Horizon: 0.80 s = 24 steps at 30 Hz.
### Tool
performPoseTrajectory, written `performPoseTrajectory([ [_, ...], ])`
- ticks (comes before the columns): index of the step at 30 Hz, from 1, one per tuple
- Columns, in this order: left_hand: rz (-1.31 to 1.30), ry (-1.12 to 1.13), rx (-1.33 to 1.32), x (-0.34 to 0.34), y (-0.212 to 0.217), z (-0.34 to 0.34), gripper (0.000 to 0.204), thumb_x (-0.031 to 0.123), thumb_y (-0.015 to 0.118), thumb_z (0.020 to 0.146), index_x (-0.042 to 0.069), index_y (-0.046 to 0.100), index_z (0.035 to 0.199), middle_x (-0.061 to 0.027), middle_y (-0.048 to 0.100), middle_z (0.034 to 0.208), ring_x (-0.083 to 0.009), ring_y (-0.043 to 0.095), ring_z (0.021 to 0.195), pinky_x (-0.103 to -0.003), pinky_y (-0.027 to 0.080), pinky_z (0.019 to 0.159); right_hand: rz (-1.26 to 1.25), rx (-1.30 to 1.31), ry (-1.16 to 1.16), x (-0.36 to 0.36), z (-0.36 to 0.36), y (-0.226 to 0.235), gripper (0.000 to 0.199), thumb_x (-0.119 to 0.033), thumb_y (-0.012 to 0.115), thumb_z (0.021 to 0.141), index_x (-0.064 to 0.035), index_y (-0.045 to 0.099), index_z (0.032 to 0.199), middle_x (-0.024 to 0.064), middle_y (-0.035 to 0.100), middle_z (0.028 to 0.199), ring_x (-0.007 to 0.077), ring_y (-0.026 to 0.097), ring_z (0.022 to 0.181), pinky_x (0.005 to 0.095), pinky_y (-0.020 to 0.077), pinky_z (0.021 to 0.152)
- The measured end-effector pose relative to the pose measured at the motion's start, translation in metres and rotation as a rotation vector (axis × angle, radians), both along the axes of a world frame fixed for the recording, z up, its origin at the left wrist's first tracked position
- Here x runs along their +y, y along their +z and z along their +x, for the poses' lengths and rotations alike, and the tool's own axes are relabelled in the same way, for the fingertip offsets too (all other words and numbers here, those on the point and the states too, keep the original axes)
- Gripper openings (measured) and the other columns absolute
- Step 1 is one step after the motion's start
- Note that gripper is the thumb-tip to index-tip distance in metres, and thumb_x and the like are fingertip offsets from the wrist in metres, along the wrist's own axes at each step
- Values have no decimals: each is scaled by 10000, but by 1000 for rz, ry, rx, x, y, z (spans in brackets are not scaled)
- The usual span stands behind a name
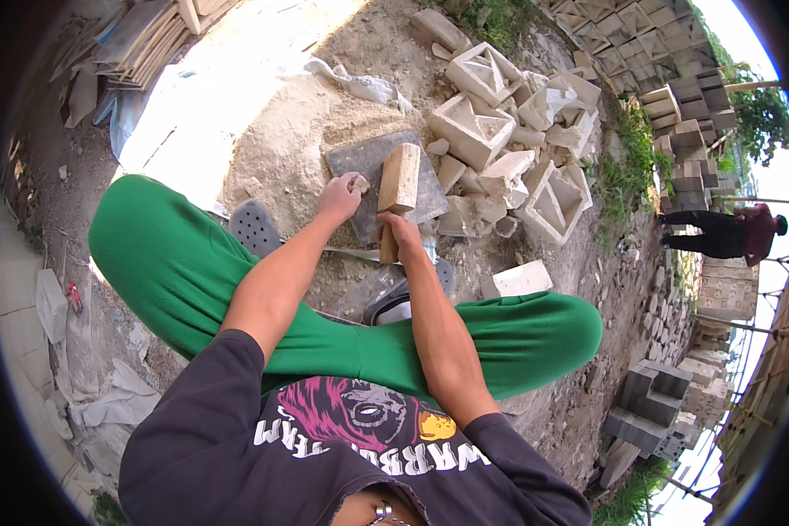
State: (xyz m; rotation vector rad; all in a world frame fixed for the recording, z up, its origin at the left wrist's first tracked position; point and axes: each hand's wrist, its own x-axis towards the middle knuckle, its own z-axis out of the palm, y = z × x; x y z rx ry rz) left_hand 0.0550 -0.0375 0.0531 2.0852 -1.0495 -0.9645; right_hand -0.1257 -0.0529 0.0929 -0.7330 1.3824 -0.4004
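Note:
My right hand [401,233] is closed around the handle of a wooden mallet. The mallet's blocky pale head [400,179] is over a dark flat slab [359,159] on the ground in front of me. To its left, my left hand [339,198] pinches a small pale lump of stone [359,183] above the slab's left part. The lump and the mallet head are close together, with a narrow gap between them. Part of the mallet's handle is hidden by my right fingers.
Broken pale cast blocks [472,130] with triangular hollows are heaped right of the slab. A loose pale block [517,280] lies near my right knee. Pale rubble and powder [280,167] spread to the left. Farther right are stacked grey blocks [649,399] and a standing person [736,230].

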Motion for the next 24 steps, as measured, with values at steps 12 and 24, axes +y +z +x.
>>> performPoseTrajectory([
  [12, -19, 101, 132, -20, -26, 10, 412, 255, 764, 803, 88, 700, 1174, -82, 740, 1025, -209, 705, 899, -335, 548, 790, -128, 104, 53, -1, 15, 0, 265, -154, 751, 753, 50, 624, 863, 105, 612, 673, 207, 586, 479, 338, 457, 438],
  [24, 37, 249, 411, -31, -5, 5, 358, 123, 764, 790, -20, 710, 1114, -56, 732, 905, -107, 639, 689, -270, 517, 639, -410, 34, -77, -18, 25, 22, 243, -202, 710, 777, 34, 658, 755, 83, 628, 605, 188, 624, 495, 347, 486, 482],
])
